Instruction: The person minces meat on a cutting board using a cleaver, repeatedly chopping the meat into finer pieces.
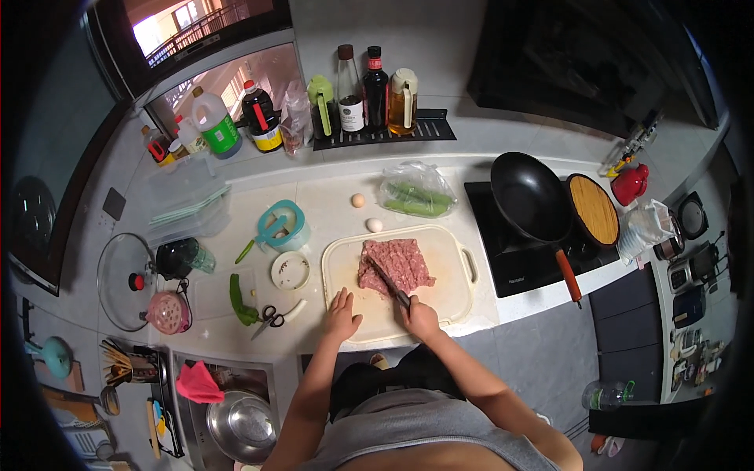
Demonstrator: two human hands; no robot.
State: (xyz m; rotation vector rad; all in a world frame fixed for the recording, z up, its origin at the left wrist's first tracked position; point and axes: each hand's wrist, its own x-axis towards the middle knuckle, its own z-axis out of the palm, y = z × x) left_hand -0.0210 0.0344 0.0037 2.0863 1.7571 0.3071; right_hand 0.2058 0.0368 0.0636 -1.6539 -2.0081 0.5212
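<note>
A flattened slab of minced meat (406,262) lies on a cream plastic cutting board (453,306). My right hand (422,318) grips the dark handle of a kitchen knife (387,277), whose blade rests across the left part of the meat. Flat on the board's left front edge is my left hand (343,315), its fingers spread and nothing in it. Two eggs, one whitish egg (374,225) and one browner egg (358,200), sit behind the board. Beside them is a clear plastic bag (419,191) with green vegetables in it.
A black wok (530,197) stands on the induction cooktop (500,277) at right, its handle jutting past the front edge. Left of the board are a white bowl (291,271), a teal-lidded container (284,226), scissors (271,318) and a green pepper (240,300). A metal basin (241,425) sits in the sink.
</note>
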